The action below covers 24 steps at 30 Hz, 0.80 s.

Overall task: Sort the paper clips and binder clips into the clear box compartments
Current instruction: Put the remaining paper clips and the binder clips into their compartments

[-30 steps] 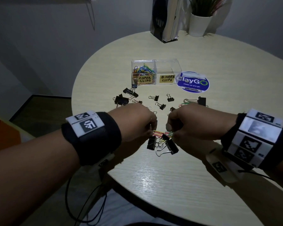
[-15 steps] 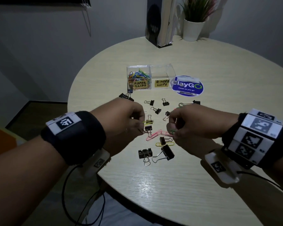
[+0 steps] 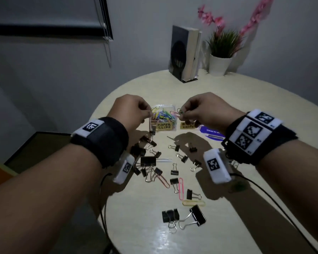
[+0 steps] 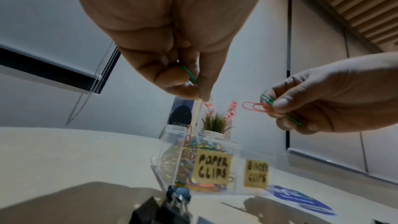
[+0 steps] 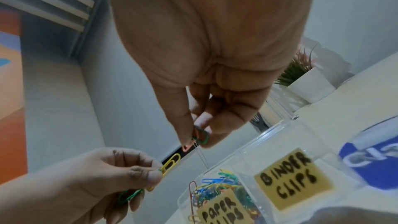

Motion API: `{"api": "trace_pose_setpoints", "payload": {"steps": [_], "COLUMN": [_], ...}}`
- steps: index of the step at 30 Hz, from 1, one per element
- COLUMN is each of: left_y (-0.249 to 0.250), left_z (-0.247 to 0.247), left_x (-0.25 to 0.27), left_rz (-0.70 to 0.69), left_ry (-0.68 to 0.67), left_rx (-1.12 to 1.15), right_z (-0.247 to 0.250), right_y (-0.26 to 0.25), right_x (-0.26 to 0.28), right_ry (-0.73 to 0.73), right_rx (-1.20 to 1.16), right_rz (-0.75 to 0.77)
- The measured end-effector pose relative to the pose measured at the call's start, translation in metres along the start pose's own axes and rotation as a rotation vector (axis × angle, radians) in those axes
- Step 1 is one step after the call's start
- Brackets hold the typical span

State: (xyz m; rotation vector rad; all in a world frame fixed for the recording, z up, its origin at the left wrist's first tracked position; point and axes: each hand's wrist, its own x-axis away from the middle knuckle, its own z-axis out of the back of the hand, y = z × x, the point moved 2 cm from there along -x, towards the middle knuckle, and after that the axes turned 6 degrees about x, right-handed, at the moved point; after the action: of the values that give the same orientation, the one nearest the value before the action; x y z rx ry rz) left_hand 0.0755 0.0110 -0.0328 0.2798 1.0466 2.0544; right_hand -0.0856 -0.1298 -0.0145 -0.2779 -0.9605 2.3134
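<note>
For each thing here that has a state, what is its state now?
Left hand: pinching yellow and green paper clips.
Right hand: pinching pink and green paper clips.
Paper clips compartment: open, holding many clips.
Binder clips compartment: open, looks empty.
Binder clips: loose on table.

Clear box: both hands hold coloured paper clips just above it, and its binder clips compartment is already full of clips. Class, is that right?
One detail is wrong. The clear box has an empty binder clips compartment; the paper clips compartment is the full one, as the right wrist view shows. The left hand and right hand do hold coloured paper clips above it.
</note>
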Motion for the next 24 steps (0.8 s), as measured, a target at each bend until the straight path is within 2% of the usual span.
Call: {"api": "trace_pose_setpoints", "payload": {"steps": [4, 10, 14, 17, 19, 21, 24], "left_y": [0.001, -0.006, -0.009, -0.003, 0.006, 0.016, 0.023], "left_z": [-0.007, -0.028, -0.027, -0.016, -0.004, 0.003, -0.006], "left_x": [-0.030, -0.049, -0.044, -0.030, -0.014, 0.013, 0.066], "left_rz": [0.055, 0.087, 0.059, 0.006, -0.078, -0.186, -0.337], "left_ry": [0.047, 0.010, 0.055, 0.055, 0.073, 0.010, -0.319], "left_rx": [-0.066, -0.196, -0.174, -0.144, -0.171, -0.253, -0.452], "right_z": [-0.012, -0.031, -0.036, -0.024, -0.013, -0.007, -0.016], "right_y": [-0.012, -0.009, -0.006, -0.003, 0.001, 0.006, 0.016], "right_x": [-0.043, -0.078, -0.068, -0.046, -0.017, 0.020, 0.078], "right_ry": [0.053, 0.083, 0.064, 0.121, 0.137, 0.044, -0.243], "right_rx": [0.035, 0.268, 0.366, 0.231, 0.202, 0.258, 0.361], "right_rz": [-0.038, -0.082, -0.011, 0.001, 0.041, 0.098, 0.133]}}
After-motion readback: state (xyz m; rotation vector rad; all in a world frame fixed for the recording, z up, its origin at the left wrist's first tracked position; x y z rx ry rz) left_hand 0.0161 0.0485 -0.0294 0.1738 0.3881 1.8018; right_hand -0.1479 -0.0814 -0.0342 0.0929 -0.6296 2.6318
